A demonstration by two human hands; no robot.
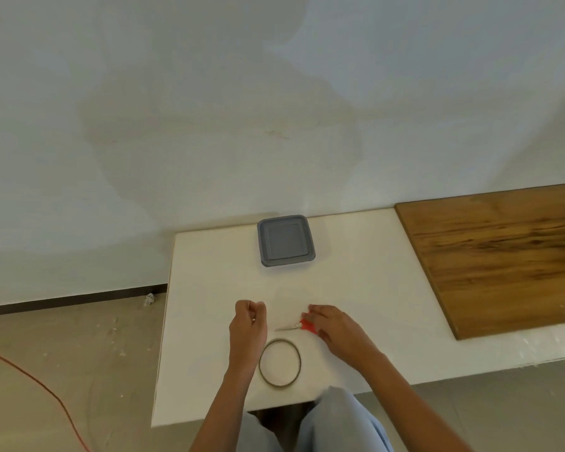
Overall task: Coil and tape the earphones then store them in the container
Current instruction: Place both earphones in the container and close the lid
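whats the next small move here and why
Probably lift the scissors with the right hand, which rests on their red handle, and bring the blades toward the curled left hand. The ring, apparently the tape roll, lies flat between the arms, and the container has its lid on, so cutting tape likely comes before storing.

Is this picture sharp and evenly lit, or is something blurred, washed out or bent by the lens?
Head view: light is soft and even, with hardly any shadow; the white table is nearly washed out; the scissors and the ring look slightly soft; the wide lens tilts the table's edges.
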